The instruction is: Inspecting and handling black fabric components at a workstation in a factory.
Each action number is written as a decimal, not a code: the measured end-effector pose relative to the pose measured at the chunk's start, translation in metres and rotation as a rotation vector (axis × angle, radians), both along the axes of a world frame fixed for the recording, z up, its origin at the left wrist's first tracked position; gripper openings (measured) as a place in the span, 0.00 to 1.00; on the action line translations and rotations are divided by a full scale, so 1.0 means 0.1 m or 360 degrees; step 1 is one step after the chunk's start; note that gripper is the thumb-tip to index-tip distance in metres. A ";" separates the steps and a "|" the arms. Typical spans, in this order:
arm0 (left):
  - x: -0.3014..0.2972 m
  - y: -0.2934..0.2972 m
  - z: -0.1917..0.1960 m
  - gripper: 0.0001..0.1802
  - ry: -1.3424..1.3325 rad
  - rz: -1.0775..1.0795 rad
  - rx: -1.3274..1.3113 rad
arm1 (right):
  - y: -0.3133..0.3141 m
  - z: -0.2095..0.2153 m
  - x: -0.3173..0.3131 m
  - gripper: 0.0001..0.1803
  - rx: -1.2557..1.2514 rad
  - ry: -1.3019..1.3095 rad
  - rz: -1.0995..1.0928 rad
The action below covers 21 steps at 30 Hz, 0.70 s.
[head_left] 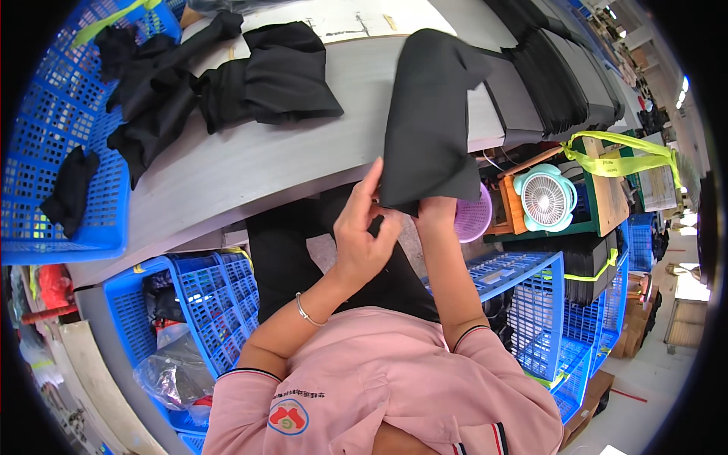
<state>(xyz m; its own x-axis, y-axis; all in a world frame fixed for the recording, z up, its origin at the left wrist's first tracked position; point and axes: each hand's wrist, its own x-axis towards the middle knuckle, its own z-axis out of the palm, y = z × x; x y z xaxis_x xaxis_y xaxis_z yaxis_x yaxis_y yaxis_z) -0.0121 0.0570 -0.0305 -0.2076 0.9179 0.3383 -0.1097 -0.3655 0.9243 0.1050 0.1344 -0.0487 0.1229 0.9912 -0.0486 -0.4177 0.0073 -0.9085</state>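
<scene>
A black fabric piece (428, 121) stands up over the table's front edge, its lower end at my hands. My right hand (437, 211) grips it from below, and the cloth hides most of those fingers. Beside the lower left corner of the cloth is my left hand (368, 233), its index finger stretched upward and its thumb apart from it. The thumb tip lies close to the cloth; whether it touches, I cannot tell.
Crumpled black cloth pieces (292, 76) lie on the grey table (250, 163). A blue basket (64, 152) stands at left. Stacked black sheets (550, 83) sit at right, above a turquoise fan (544, 199) and a purple bin (474, 216). Blue crates (220, 303) flank me.
</scene>
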 end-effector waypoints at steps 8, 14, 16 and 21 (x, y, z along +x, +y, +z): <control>-0.06 0.00 -0.21 0.26 -0.0226 0.0005 -0.0422 | 0.05 -0.46 -0.02 0.16 0.0663 -0.1347 -0.0170; -0.11 0.02 -0.43 0.17 -0.0403 0.0076 -0.0568 | 0.04 -0.11 -0.04 0.13 0.0907 -0.2349 0.0070; -0.16 0.05 -0.51 0.14 -0.0579 0.0089 -0.0656 | 0.06 0.02 0.05 0.15 0.0449 -0.1273 0.0552; -0.12 0.09 -0.60 0.13 -0.0783 0.0079 -0.0742 | 0.06 0.00 -0.03 0.18 0.0788 -0.2255 0.0390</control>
<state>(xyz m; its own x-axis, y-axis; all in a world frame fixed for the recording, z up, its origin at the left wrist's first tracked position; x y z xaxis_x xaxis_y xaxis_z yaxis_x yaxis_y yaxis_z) -0.0243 0.0661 -0.0906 -0.2820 0.9302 -0.2349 -0.5512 0.0433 0.8332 0.1021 0.1405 -0.0491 -0.3838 0.8740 0.2980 0.7339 0.4846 -0.4761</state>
